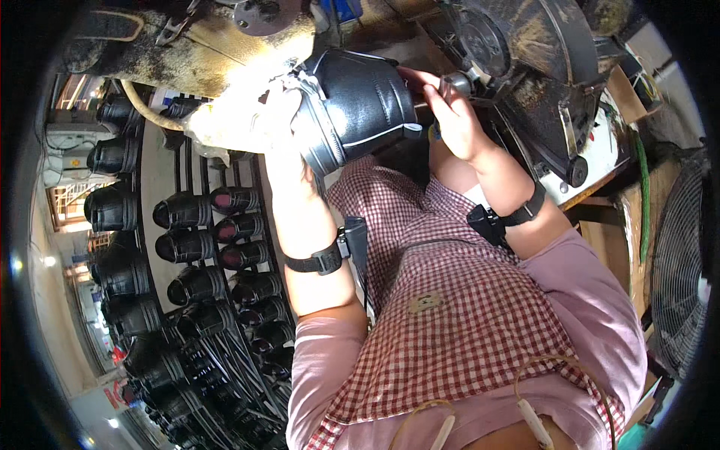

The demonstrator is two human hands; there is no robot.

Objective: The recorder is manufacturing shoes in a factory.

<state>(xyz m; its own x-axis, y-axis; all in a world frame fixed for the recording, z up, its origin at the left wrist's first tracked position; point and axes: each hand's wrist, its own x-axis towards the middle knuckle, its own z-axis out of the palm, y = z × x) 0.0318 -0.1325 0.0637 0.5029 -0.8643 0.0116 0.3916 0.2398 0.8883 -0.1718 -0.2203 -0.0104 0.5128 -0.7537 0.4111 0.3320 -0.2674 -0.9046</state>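
Head view shows a black rubber boot [360, 105] held up against the grimy machine [525, 67]. Her left hand [281, 124], washed out by glare, cups the boot's open cuff, fingers wrapped on its rim. Right hand [450, 112] grips beside the boot's far end, fingers [424, 79] curled against it near a metal knob [456, 82]. Left of the machine, racks of black boots [187, 247] hang in rows.

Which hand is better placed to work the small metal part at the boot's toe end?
Probably right: the right hand already has its fingers there, while the left hand grips the black rubber boot.
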